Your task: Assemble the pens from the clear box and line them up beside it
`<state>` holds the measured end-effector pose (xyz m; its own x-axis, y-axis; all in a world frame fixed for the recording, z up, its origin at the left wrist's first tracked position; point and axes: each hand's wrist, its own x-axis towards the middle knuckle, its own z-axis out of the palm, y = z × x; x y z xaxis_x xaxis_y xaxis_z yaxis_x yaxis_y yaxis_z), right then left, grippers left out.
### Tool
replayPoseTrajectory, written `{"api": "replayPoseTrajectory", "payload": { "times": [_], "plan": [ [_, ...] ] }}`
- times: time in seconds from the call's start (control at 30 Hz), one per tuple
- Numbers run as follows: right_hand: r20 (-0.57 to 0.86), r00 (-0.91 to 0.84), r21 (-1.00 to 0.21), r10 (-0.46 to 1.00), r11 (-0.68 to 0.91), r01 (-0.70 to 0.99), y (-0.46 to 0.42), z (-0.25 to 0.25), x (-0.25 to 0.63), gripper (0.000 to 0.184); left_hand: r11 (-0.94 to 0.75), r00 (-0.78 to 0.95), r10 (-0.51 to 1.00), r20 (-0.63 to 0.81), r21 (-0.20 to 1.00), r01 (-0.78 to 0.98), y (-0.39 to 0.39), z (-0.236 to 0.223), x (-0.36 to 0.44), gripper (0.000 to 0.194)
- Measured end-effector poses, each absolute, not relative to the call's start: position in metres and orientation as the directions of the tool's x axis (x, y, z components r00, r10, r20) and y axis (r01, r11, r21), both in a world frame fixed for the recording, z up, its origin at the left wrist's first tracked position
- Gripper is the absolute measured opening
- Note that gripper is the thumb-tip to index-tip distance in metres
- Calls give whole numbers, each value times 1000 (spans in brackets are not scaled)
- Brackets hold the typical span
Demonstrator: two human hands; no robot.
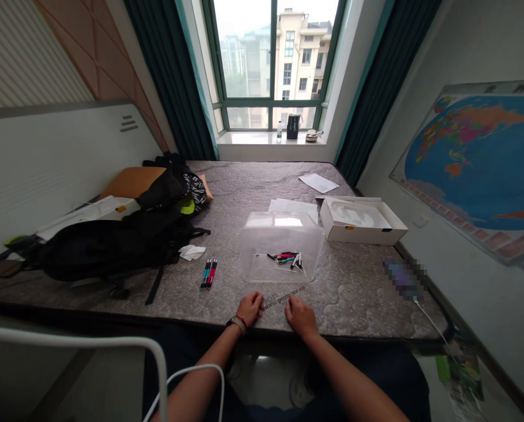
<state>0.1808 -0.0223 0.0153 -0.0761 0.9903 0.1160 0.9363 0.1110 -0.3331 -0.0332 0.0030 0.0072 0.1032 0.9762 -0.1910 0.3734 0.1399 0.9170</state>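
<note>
A white curved bar (90, 341) is nearest my camera, in the corner to the near left of a clear plastic box (255, 272), which I take as the landmark. The box sits on a grey patterned mattress (354, 287). On its near side, the left hand (250, 309) and the right hand (301, 317) rest apart, with printed lettering between them. The fingers of both are curled inward; I cannot tell whether either pinches anything small. Inside the box is a loose, mixed cluster of pen parts (287, 258) in black, red, green and white. To the left of the box, pens (211, 275) in teal and red lie side by side and look whole. So I judge the work partly done: a short row is together, while the pieces in the box are separate and unsorted. Crumpled tissue (192, 252) and a black backpack (104, 249) lie farther left of the box; an open white carton (359, 235) is to its right.
</note>
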Motion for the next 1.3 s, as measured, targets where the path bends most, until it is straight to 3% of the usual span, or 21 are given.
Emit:
{"api": "replayPoseTrajectory", "payload": {
  "times": [0.1,0.2,0.3,0.4,0.6,1.03,1.13,1.23,1.3],
  "plan": [
    [101,-71,-339,992,102,935,-23,15,181,16,58,-31,998,-50,741,669,15,20,-68,36],
    [80,-70,-354,994,94,930,-23,16,181,16,185,-194,980,-39,534,825,38,36,-107,34],
    [63,-65,-371,996,84,925,-23,17,181,15,323,-338,940,-40,419,849,64,51,-140,28],
    [54,-59,-375,997,75,924,-23,17,181,14,339,-342,938,-48,321,884,85,58,-161,22],
    [59,-72,-360,996,88,929,-22,15,181,13,398,-385,915,-120,121,909,110,56,-169,34],
    [59,-67,-347,996,83,934,-22,11,179,13,411,-376,900,-223,138,901,116,67,-172,23],
    [56,-64,-345,996,79,935,-22,10,179,14,312,-288,948,-133,232,921,90,69,-161,23],
    [59,-72,-349,996,88,933,-22,10,180,15,40,-36,999,-17,369,928,51,62,-133,18],
    [60,-76,-361,995,93,928,-23,11,180,18,-34,55,998,-29,478,878,27,53,-106,16]
  ]
}}
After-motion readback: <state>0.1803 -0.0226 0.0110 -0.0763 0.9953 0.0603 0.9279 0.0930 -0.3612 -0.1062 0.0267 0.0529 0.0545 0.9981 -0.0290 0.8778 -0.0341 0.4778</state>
